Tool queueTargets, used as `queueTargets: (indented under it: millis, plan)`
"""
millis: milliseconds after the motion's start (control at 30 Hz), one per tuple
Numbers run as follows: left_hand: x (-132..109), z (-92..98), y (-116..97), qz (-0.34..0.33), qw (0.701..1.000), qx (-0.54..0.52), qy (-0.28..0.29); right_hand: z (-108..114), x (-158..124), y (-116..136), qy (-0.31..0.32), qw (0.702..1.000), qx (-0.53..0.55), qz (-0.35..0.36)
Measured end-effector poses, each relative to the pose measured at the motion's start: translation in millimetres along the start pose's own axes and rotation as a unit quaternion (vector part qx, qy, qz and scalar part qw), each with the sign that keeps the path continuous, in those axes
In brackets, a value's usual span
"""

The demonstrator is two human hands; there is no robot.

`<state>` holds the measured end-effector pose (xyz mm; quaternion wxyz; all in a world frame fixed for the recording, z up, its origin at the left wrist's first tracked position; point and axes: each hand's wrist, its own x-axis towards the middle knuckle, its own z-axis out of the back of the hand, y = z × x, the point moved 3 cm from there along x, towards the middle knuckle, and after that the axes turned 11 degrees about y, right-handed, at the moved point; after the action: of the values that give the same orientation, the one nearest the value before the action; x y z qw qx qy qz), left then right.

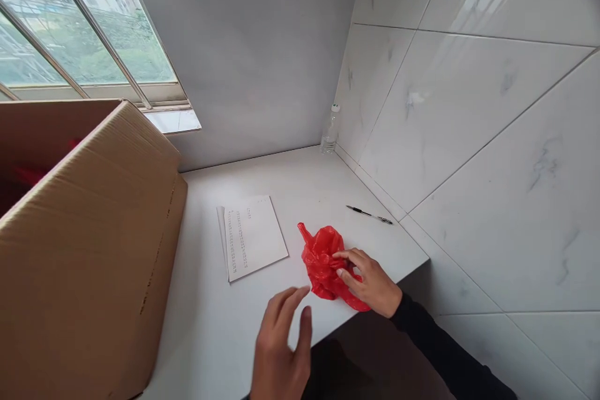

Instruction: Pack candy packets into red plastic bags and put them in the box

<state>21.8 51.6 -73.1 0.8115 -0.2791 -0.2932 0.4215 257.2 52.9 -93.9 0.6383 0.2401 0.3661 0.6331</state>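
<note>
The red plastic bag (323, 262) lies crumpled on the white counter (220, 325), just to the right of the printed sheet (255, 234) and close to the counter's front edge. The right hand (372, 284) sits on the side of the bag farthest from the sheet. Its fingers are half curled, thumb and forefinger pinch a fold of the film, and the heel of the hand presses the bag's lower part down. The left hand (281, 350) hovers nearer the person than the sheet, open and holding nothing. Its fingers are loosely spread and stop just short of the bag's near edge.

To the right of the sheet and a little farther back lies a black pen (370, 215), well apart from the bag. Farther back again, in the corner of the tiled wall, a clear bottle (330, 131) stands upright. Left of the sheet stands a large open cardboard box (84, 250), near the sheet's edge but not touching it.

As I judge it, the main risk is the hold itself: a pinch on thin, slick film can slip, and the bag is near enough to the front edge to slide off. If both hands pull the film in opposite directions, it could tear. The left hand could brush the sheet and push it askew. Whether the bag holds anything cannot be told; if it does, a loose fold could let it spill
</note>
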Motion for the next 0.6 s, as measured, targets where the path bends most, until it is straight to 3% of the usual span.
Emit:
queueTargets:
  millis: [67,133,300,400,500,567,600]
  plan:
    - [14,-21.8,-2,0.002,0.999,0.015,0.033,-6,0,13,0.004,1.0,0.017,0.024]
    - [21,-31.8,2,0.015,0.999,0.025,0.037,-9,-3,23,0.016,0.998,0.047,0.04]
    - [20,-32.6,15,0.028,0.999,0.025,0.017,-10,-7,29,0.027,0.995,0.086,0.04]
    - [15,-28.5,8,0.027,0.999,0.028,0.009,-13,-6,26,0.032,0.995,0.092,0.037]
    - [-1,2.0,-15,0.02,0.999,0.048,-0.01,-18,-11,13,0.026,0.995,0.091,0.04]
    - [-18,47.6,-35,0.002,0.995,0.073,-0.065,-20,-17,-7,0.016,0.994,0.107,0.011]
    - [-28,78.6,-45,-0.012,0.988,0.098,-0.121,-20,-18,-20,0.001,0.994,0.109,-0.012]
